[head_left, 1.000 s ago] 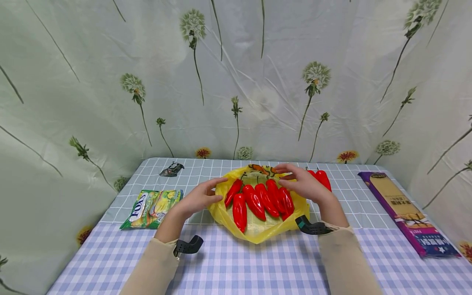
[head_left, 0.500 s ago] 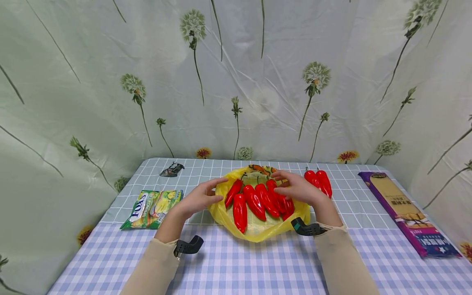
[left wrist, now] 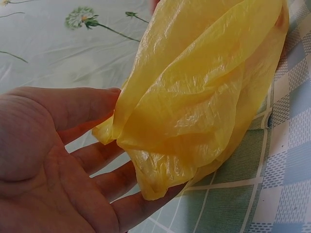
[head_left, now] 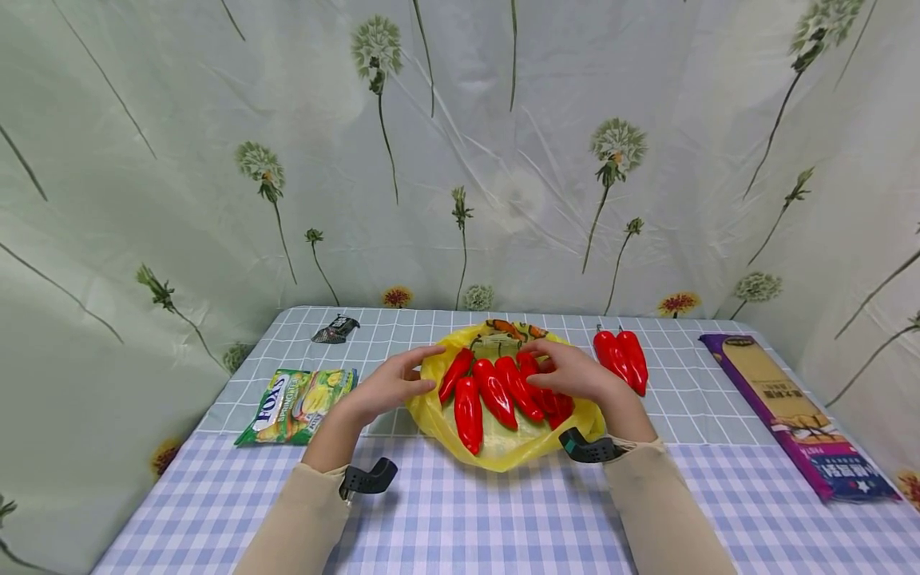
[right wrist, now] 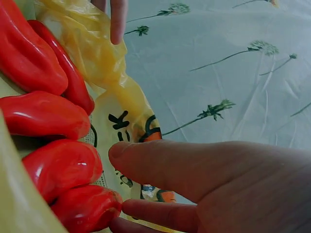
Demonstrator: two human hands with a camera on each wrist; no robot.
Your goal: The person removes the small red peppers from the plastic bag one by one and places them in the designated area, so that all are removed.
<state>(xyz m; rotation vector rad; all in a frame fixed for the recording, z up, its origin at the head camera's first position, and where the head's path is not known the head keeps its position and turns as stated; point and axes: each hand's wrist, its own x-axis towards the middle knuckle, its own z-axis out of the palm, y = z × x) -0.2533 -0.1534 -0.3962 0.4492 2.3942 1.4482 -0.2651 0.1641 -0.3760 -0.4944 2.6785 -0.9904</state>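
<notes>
Several glossy red peppers (head_left: 494, 393) lie side by side inside an opened yellow plastic bag (head_left: 496, 461), stems pointing to the back. At the bag's left side is my left hand (head_left: 388, 383), fingers spread and at the rim. In the left wrist view the yellow film (left wrist: 194, 107) covers its fingertips, while the thumb meets the bag's edge. My right hand (head_left: 571, 369) reaches over the right part of the bag, thumb and fingers apart, above the rightmost peppers. Close by its fingers in the right wrist view is a pepper (right wrist: 87, 208); nothing is gripped.
More red peppers (head_left: 620, 358) lie on the table right of the bag. Farther right is a long purple pasta packet (head_left: 794, 419). On the left are a green FOX'S candy bag (head_left: 296, 406) and a small black packet (head_left: 335, 329). A flower-printed curtain (head_left: 503, 160) stands behind the table.
My right hand has moved left and slightly nearer over the bag, uncovering the loose peppers at the right. My left hand has stayed at the left rim.
</notes>
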